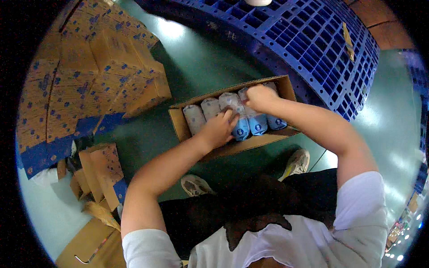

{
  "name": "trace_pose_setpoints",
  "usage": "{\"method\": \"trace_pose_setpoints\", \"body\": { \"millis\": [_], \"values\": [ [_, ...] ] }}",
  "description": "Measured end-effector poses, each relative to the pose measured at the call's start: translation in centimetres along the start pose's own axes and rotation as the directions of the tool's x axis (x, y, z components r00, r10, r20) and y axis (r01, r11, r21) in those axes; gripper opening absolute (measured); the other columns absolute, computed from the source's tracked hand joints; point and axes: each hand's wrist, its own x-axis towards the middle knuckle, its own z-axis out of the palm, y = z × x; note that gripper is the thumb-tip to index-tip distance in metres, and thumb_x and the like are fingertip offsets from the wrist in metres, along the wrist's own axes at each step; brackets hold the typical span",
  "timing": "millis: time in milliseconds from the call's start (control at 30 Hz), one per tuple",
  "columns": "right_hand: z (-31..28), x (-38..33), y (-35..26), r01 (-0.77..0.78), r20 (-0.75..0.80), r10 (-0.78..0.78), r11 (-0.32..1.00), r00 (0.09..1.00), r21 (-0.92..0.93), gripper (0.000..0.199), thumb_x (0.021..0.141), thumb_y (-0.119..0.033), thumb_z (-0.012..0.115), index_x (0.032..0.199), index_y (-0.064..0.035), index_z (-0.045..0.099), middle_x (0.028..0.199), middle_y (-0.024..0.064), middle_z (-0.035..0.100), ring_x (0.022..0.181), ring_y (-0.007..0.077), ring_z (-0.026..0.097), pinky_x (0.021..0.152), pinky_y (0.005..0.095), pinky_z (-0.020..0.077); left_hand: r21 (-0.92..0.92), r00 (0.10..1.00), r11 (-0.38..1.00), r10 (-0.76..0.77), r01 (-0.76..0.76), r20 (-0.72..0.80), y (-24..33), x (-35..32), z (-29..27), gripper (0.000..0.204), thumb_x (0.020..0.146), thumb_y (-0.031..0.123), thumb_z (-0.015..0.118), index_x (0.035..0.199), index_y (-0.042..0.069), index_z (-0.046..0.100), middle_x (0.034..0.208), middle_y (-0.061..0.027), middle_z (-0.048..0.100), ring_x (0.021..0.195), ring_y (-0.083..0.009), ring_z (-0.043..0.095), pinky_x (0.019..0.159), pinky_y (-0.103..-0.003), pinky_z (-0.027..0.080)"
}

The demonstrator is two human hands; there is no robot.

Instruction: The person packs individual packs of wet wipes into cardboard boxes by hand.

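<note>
- An open cardboard carton [232,145] sits on the green floor [201,67], just ahead of the person's shoes, holding a row of white-and-blue wrapped packs [210,108] lying side by side.
- The left hand [219,128] rests on the middle packs, fingers curled over a blue-ended pack [241,129]; whether that grip is clamped cannot be told.
- The right hand [260,98] sits near the carton's far rim, its grip closed together atop a pack.
- The carton's far right corner lies just beside the edge of a blue plastic pallet [313,40].
- Bare floor opens to the carton's left and far side.
- Well to the left stands a stack of brown cartons with blue printed marks [89,76]; flattened cardboard [100,172] lies near the lower left.
</note>
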Motion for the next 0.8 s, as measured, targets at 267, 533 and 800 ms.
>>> {"method": "trace_pose_setpoints", "body": {
  "millis": [267, 533, 800],
  "values": [
    [3.6, -1.2, 2.8, 0.002, 0.021, -0.004, 0.997, 1.0, 0.078, 0.029, 0.081, -0.031, 0.054, 0.082, -0.0028, 0.061, 0.081, 0.017, 0.062, 0.081, 0.0331, 0.059, 0.071, 0.0433, 0.0464, 0.06, 0.999, 0.998, 0.026, -0.028, 0.032, 0.2, 0.3, -1.1, 0.078, 0.063, 0.037, 0.073, 0.126, 0.005, 0.042, 0.125, -0.0192, 0.04, 0.123, -0.034, 0.036, 0.092, -0.037, 0.043],
    [-9.5, -8.4, -0.2, 0.3, 0.024, -0.339, 0.862, 0.941, 0.41, 0.023, 0.083, -0.022, 0.056, 0.074, -0.0019, 0.055, 0.07, 0.0109, 0.055, 0.064, 0.0223, 0.054, 0.058, 0.0322, 0.0427, -0.679, 0.989, 0.72, -0.132, 0.146, 0.073, -1.4, -0.1, -1.7, 0.07, 0.075, 0.05, 0.061, 0.124, 0.003, 0.044, 0.125, -0.0185, 0.044, 0.112, -0.0288, 0.046, 0.093, -0.038, 0.039],
    [-8.9, -6.7, -1.6, 0.296, -0.3, -0.022, 0.238, 0.954, 0.925, 0.059, 0.084, -0.035, 0.058, 0.125, -0.0018, 0.031, 0.114, 0.0119, 0.044, 0.105, 0.0164, 0.041, 0.088, 0.0328, 0.0375, -0.79, 0.767, -0.352, -0.602, -0.503, -0.22, 1.0, -0.2, -11.2, 0.05, 0.085, 0.036, 0.058, 0.117, 0.003, 0.04, 0.105, -0.0085, 0.056, 0.096, -0.016, 0.055, 0.083, -0.03, 0.045]
  ]
}}
